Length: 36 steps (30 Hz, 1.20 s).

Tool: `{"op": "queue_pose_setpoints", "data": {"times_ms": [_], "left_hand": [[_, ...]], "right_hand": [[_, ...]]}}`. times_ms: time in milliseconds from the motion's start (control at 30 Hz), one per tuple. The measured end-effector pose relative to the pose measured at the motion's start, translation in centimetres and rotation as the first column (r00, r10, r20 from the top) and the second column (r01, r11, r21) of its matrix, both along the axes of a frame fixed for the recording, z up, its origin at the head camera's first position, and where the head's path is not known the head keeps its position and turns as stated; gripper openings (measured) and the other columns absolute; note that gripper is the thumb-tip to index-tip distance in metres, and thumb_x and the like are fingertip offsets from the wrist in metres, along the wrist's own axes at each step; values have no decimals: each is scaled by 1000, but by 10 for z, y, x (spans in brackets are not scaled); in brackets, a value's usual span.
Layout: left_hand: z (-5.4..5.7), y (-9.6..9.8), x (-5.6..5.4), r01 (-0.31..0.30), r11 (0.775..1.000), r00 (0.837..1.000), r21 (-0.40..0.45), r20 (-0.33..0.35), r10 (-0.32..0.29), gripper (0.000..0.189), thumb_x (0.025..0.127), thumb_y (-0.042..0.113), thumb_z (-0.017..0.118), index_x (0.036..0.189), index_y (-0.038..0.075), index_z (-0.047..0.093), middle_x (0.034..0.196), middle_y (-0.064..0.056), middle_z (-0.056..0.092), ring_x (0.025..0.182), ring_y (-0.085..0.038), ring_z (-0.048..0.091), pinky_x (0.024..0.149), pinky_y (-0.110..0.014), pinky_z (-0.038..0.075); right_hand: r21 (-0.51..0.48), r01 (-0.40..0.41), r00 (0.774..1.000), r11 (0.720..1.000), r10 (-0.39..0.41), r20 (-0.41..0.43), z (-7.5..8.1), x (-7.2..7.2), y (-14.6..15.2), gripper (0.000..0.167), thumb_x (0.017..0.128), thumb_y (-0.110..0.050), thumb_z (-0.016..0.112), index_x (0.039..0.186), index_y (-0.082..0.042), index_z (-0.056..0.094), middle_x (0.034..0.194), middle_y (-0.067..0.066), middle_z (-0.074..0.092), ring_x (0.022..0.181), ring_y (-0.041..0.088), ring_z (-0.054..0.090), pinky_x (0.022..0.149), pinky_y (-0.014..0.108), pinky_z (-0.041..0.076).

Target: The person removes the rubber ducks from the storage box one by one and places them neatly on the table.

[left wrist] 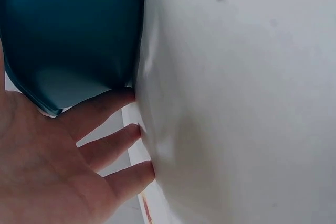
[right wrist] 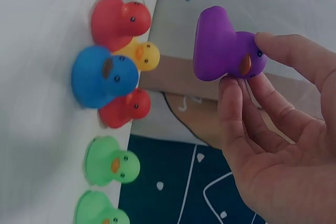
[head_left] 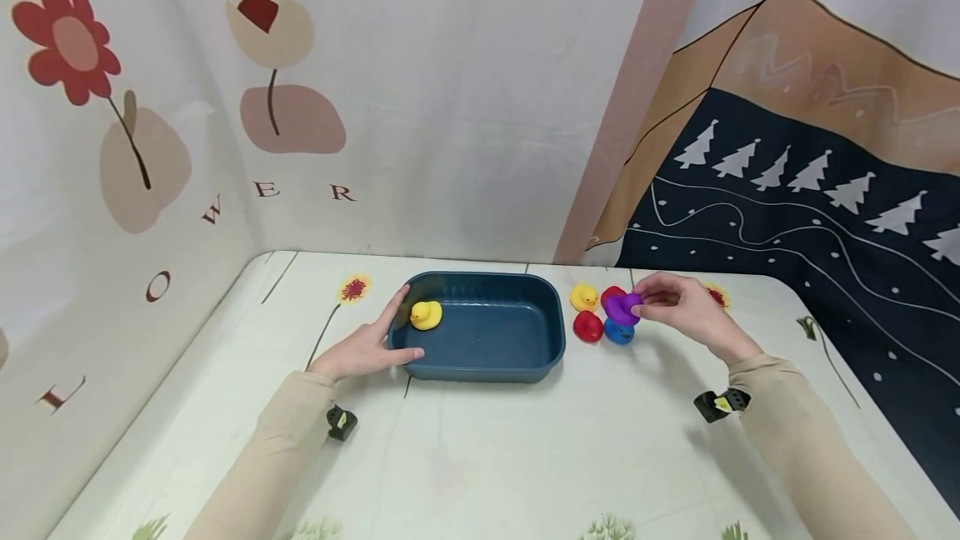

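My right hand (head_left: 686, 311) pinches a purple rubber duck (head_left: 621, 308) by its head, between thumb and fingertips. In the right wrist view the purple duck (right wrist: 215, 45) is held up off the table. Below and beside it in the head view sit a blue duck (head_left: 619, 332), a red duck (head_left: 588, 327), another red duck (head_left: 611, 293) partly covered, and a yellow duck (head_left: 584, 297). My left hand (head_left: 372, 346) rests at the left end of a dark blue tray (head_left: 480, 374), fingers spread along its outside, thumb at the front rim. Inside the tray is a yellow duck (head_left: 426, 315).
Two green ducks (right wrist: 111, 161) stand on the table in the right wrist view; my right hand hides them in the head view. A patterned cloth (head_left: 450, 107) hangs behind the white table (head_left: 480, 457). Each wrist carries a small black device (head_left: 722, 404).
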<state>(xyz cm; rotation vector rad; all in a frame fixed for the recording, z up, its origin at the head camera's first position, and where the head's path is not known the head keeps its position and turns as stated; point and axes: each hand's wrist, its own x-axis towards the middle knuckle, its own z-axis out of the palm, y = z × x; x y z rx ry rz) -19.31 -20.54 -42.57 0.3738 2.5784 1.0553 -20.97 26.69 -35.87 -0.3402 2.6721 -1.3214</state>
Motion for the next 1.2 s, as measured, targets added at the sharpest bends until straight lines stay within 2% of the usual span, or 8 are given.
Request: {"op": "queue_pose_setpoints", "data": {"times_ms": [500,667,1200], "left_hand": [[1,-1,0,-3,1000,1000,8,8,3,106,85,50,69,155,31,-10,55,2,28,47,-14,23,50,-30,23],[0,0,-1,-10,1000,1000,3,13,10,106,85,50,69,154,32,-10,56,2,28,48,-14,24,51,-31,23],[-1,0,-2,-8,1000,1000,-4,10,8,106,85,51,68,154,33,-10,56,2,28,48,-14,23,51,-31,22]], "right_hand": [[75,83,996,994,-81,-25,-8,3,26,34,89,-16,71,113,5,59,101,14,63,90,25,59,74,20,48],[91,84,996,992,-83,-20,-13,4,33,36,89,-16,70,114,6,58,102,16,62,91,27,58,74,20,48],[122,138,990,983,-140,6,-43,-1,44,36,88,-19,72,109,7,58,99,13,63,91,27,57,77,30,46]]}}
